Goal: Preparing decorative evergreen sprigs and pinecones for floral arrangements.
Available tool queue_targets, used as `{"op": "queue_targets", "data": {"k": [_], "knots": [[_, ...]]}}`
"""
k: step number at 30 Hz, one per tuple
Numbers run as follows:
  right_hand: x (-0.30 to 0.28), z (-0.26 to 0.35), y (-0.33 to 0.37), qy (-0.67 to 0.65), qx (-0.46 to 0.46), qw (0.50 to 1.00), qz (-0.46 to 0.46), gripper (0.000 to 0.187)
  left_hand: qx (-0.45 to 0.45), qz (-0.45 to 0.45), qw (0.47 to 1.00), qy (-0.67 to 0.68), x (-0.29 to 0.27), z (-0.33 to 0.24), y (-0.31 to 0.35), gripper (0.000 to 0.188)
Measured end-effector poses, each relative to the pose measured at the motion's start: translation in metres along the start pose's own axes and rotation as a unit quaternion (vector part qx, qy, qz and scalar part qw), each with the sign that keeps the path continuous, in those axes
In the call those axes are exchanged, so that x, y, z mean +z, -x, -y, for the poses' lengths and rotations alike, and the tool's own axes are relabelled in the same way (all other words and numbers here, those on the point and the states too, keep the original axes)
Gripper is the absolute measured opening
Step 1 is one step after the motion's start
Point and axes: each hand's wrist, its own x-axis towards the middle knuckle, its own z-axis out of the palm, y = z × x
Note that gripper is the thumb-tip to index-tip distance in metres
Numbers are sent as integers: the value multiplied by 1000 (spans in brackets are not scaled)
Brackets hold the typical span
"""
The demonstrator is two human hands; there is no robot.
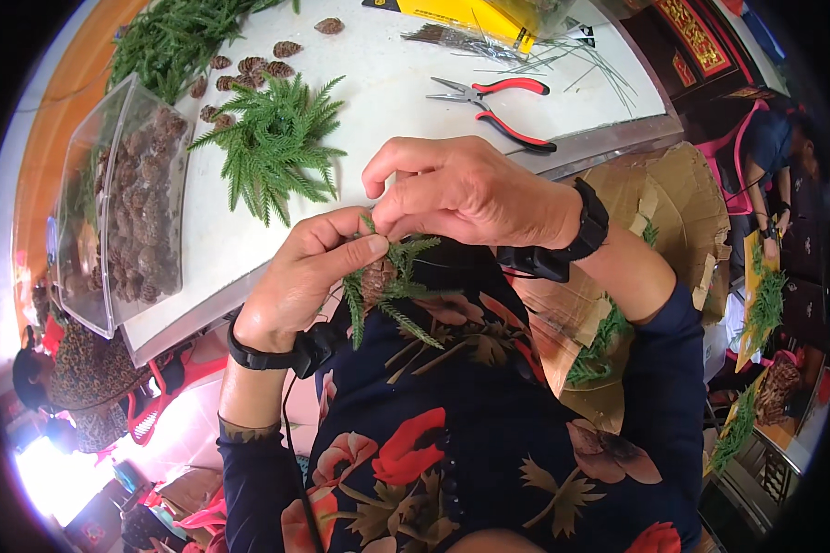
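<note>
Close to my body, past the table's near edge, my left hand pinches a pine cone with green artificial fir sprigs spreading around it. Its thumb lies over the top of the bunch. My right hand meets it there, thumb and fingers pinched together at the upper end of the sprigs. Whatever is between those right fingertips is too small to make out. On the white table behind my hands lies a round bunch of green fir sprigs. Pliers with red and black handles rest beyond my right hand.
A clear plastic box of pine cones stands at the table's left. Loose cones and a heap of greenery lie behind. Thin green wires spread at the back right. Cardboard is at my right; other people sit at both sides.
</note>
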Motion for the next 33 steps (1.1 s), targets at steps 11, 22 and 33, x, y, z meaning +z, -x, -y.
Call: {"op": "queue_targets", "data": {"k": [11,22,33], "knots": [[-15,13,-12,2,-6,1000,26,16,26,36,998,-41,-2,-15,-1,14],[-61,17,-56,27,-22,999,9,6,83,113,984,-106,-16,-88,-27,26],[-85,19,-54,121,92,987,-44,6,123,123,985,11,2,-96,-60,24]]}}
